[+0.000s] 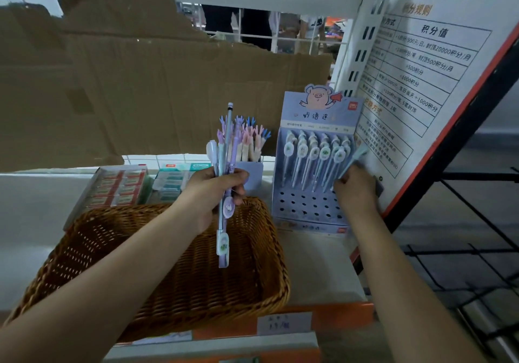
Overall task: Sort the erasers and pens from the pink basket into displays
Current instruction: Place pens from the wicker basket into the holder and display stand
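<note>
My left hand [214, 191] grips a bundle of several pastel pens [223, 183] upright above a brown wicker basket [92, 233]; the part of its inside that shows holds nothing. My right hand [355, 191] pinches one pale teal pen [354, 159] at the right edge of the blue pen display [311, 208], which has a pig cartoon on top. Several pens stand in its back rows; the front holes are bare. A cup of hand-topped pens [247, 140] stands behind my left hand. Eraser boxes [118, 187] lie at the left.
A torn cardboard sheet [140, 81] covers the back of the shelf. A white sign with an orange border [421, 76] leans right beside the pen display. Black wire racks [463, 264] fill the right side. A price label [283, 324] sits on the shelf's front edge.
</note>
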